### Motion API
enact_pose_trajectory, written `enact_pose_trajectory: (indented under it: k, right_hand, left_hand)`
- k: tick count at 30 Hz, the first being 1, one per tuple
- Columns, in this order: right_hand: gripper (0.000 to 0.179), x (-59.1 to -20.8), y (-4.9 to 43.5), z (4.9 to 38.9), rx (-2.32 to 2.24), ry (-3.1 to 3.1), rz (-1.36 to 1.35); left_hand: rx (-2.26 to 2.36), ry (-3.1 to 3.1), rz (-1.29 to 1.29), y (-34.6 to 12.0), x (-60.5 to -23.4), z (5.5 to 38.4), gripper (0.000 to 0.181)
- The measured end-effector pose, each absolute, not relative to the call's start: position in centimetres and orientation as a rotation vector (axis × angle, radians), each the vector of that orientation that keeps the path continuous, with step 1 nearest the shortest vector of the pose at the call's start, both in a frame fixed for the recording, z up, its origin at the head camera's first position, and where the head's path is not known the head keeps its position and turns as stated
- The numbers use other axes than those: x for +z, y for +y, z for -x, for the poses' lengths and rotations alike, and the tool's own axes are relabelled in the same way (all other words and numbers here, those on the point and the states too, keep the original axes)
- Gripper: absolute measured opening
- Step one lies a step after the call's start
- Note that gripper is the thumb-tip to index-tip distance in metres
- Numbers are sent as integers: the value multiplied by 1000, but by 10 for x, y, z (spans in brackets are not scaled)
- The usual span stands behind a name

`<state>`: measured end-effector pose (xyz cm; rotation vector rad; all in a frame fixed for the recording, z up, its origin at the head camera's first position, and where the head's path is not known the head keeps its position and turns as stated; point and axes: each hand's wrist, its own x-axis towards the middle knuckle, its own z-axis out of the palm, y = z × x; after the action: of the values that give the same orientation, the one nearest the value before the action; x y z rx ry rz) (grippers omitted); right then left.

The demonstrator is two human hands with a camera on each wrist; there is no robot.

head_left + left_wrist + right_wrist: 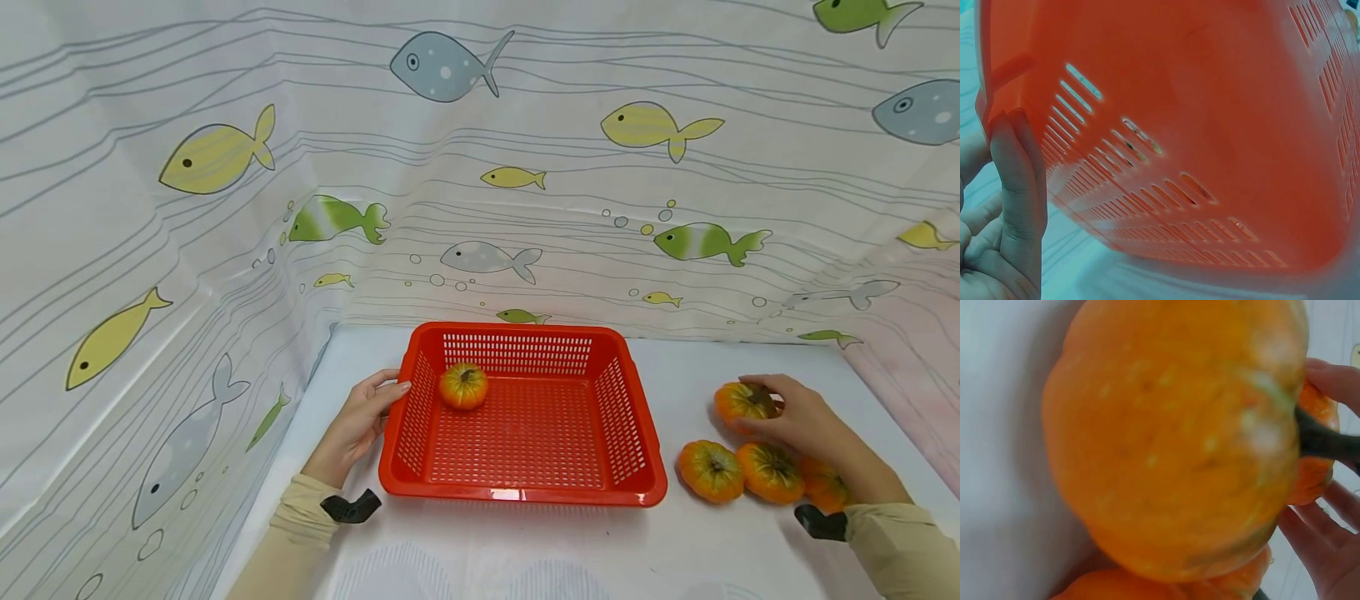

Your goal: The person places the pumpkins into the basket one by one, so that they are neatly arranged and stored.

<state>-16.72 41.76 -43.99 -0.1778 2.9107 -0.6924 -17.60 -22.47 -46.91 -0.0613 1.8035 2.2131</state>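
My left hand [366, 417] grips the left rim of a red plastic basket [517, 497], the thumb over the edge. In the left wrist view its fingers [1017, 181] lie against the outside of the basket wall [1210, 112]. Inside the basket, at the left, sits a small orange pumpkin [463, 387]. Out to the right, my right hand [806, 421] holds another small pumpkin [738, 403] between thumb and fingers. The right wrist view shows this held pumpkin [1315, 481] partly hidden behind a nearer pumpkin [1172, 444].
Right of the basket lie more pumpkins: one at the left [711, 472], a middle one [770, 473] and one partly under my right wrist [823, 485]. A fish-patterned curtain [480, 217] lines the back and sides of the white table [525, 550].
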Motion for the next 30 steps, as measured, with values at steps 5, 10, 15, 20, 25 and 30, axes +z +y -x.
enact_pose_trajectory:
  k: [5, 10, 15, 20, 25, 30]
  right_hand:
    - [86, -437, 410, 168, -714, 2929, 203]
    - [88, -434, 403, 170, -740, 2933, 213]
    - [89, -428, 394, 170, -807, 2903, 159]
    - [88, -421, 386, 170, -872, 2889, 151]
    - [84, -414, 380, 170, -963, 2886, 194]
    - [75, -407, 372, 168, -1037, 2933, 263]
  left_hand:
    - [2207, 1805, 70, -225, -469, 176, 44]
    - [2204, 1806, 71, -225, -470, 176, 44]
    - [2208, 1804, 72, -225, -469, 176, 44]
    - [2208, 1803, 81, -225, -469, 176, 44]
    - [2206, 1801, 75, -225, -468, 175, 43]
    - [2208, 1793, 65, -225, -468, 175, 43]
